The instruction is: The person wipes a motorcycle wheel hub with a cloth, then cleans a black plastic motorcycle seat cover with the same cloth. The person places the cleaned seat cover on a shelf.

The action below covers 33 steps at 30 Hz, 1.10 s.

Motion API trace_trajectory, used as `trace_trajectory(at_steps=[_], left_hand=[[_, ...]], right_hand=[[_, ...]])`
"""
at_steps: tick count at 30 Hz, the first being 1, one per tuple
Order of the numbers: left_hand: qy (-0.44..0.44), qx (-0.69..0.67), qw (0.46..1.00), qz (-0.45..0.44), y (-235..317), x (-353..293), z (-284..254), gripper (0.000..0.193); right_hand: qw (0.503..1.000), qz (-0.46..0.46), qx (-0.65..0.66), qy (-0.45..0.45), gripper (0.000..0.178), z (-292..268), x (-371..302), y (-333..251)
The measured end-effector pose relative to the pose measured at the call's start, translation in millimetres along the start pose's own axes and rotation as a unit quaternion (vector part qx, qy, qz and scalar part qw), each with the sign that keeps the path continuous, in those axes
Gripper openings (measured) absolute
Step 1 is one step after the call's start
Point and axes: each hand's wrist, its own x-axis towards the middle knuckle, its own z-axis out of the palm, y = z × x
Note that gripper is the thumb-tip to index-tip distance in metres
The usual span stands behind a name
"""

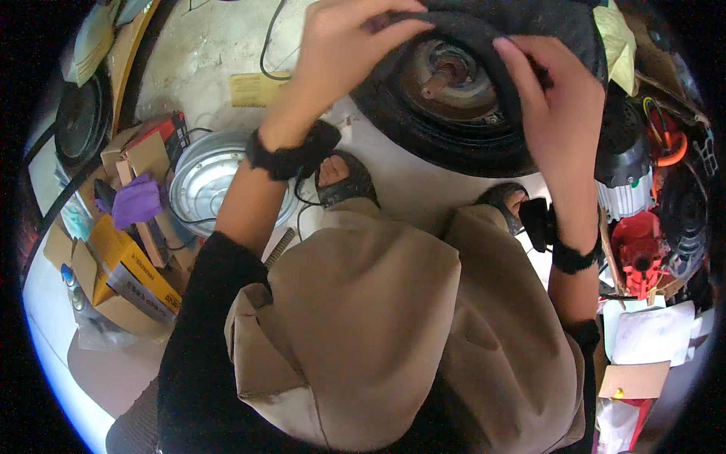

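Both my hands are at the far side, over a round black housing (446,151) on the floor. Inside it are a worn metal centre (435,89) with rust-brown patches and a round opening. A dark, curved band (470,32), like a soft ring, spans the gap between my hands along the housing's far rim. My left hand (340,45) pinches it at the left with thumb and fingers. On the right, my right hand (560,91) has its thumb and bent fingers closed on the same band. Where the band runs behind the fingers is hidden.
At left stand a shiny metal bowl-shaped part (215,178), a purple cloth (138,200) and a yellow box (132,265). A yellow card (255,90) lies on the floor. At right are a black-and-silver motor (624,151), a red machine part (639,253) and cardboard (634,380).
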Motion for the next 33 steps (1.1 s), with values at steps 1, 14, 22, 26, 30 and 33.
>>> trace_trajectory(at_steps=[1,14,22,26,30,33], left_hand=[[-0.002,-0.003,1.000,0.002,0.9,-5.3,-4.4,0.024],[-0.032,0.019,0.989,0.140,-13.6,-112.2,49.4,0.030],[0.009,0.010,0.991,0.132,-35.4,-125.1,80.5,0.030],[-0.011,-0.022,0.999,0.027,-35.0,-125.4,77.9,0.031],[0.018,-0.049,0.997,0.062,-34.6,-118.9,72.5,0.030],[0.014,-0.075,0.992,0.101,-33.1,-113.8,68.6,0.030]], right_hand=[[0.999,-0.016,0.024,-0.023,0.018,-5.8,-7.1,-6.8],[0.976,-0.083,-0.075,-0.184,0.011,18.7,-85.9,8.3],[0.978,-0.094,-0.108,-0.149,0.017,18.2,-73.5,16.5],[0.988,-0.069,-0.087,-0.110,0.013,17.3,-66.9,16.1],[0.992,-0.030,-0.122,-0.028,0.021,-0.9,-48.6,14.7],[0.983,-0.044,-0.169,-0.051,0.026,6.2,-30.1,9.2]])
